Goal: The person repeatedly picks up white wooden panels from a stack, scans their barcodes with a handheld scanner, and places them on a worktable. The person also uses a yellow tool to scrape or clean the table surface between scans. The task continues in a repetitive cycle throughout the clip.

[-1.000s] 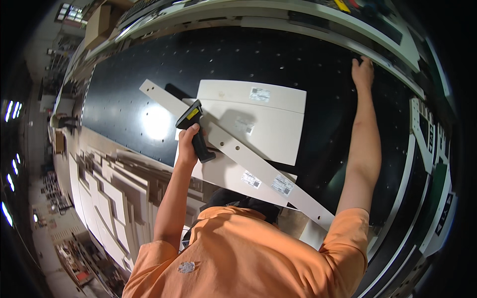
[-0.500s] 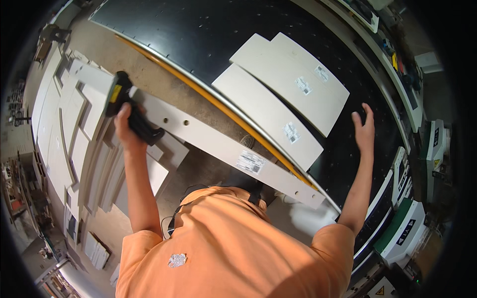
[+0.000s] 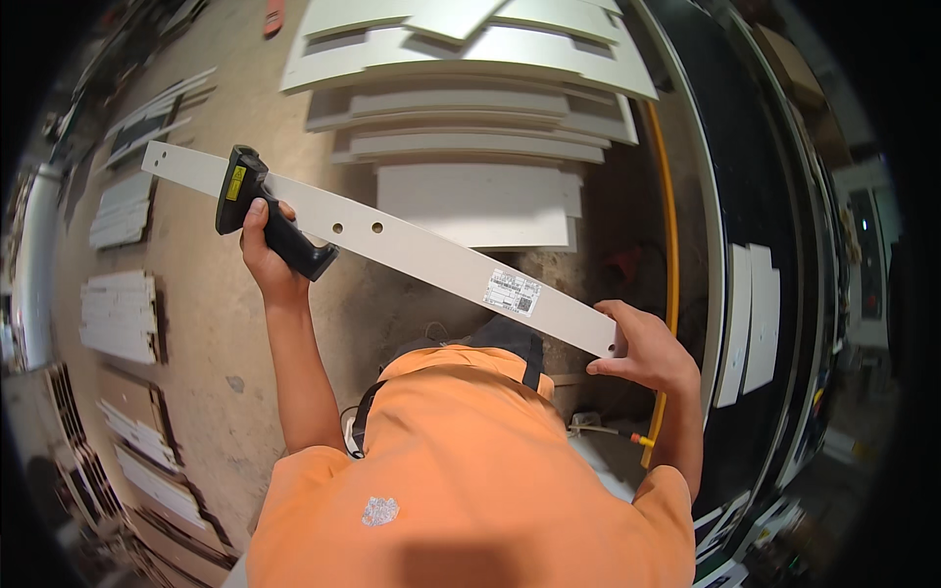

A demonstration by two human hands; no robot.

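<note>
My left hand [image 3: 267, 253] is closed around the grip of a black handheld barcode scanner [image 3: 281, 235] with a yellow sticker. A long, narrow white board [image 3: 421, 245] slants across in front of me, its left part passing behind the scanner. Whether my left fingers also clasp the board is hidden. My right hand [image 3: 652, 345] grips the board's lower right end between thumb and fingers. Several round holes show along the board, and a printed label [image 3: 512, 291] sits right of its middle.
Stacked white panels [image 3: 470, 201] lie ahead. To the right runs a black-topped table [image 3: 755, 211] carrying white panels [image 3: 750, 318], with a yellow bar [image 3: 669, 216] along its near side. More panel piles [image 3: 120, 314] lie on the floor at left.
My view has turned left, from the black table to the stacked panels. My right hand, open over the table before, now holds the board's end. The scanner stays in my left hand.
</note>
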